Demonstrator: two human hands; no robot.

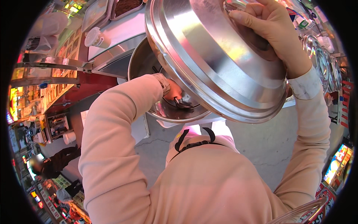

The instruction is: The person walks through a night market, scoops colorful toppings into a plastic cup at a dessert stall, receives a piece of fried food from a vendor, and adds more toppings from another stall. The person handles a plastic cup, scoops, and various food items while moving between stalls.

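My right hand [266, 28] is closed around the loop handle [235, 5] of a large, stepped stainless steel lid [220, 56]. The lid is tilted above a wide metal pot [136, 61], covering much of its opening. My left hand [172, 90] reaches inside the pot under the lid's near-left edge, and its fingers are mostly hidden. Just below that hand, a dark, shiny metal shape [182, 103] shows; whether it is a utensil or a reflection is unclear. A short black piece [155, 70] sticks out beyond the wrist.
Left of the pot, a lidded clear plastic cup [97, 38] stands on a white counter [128, 28]. Behind it are metal trays, one with brown powder [125, 6]. Stacked round metal lids [322, 61] are at the right. A person in dark clothes [57, 162] is at far left.
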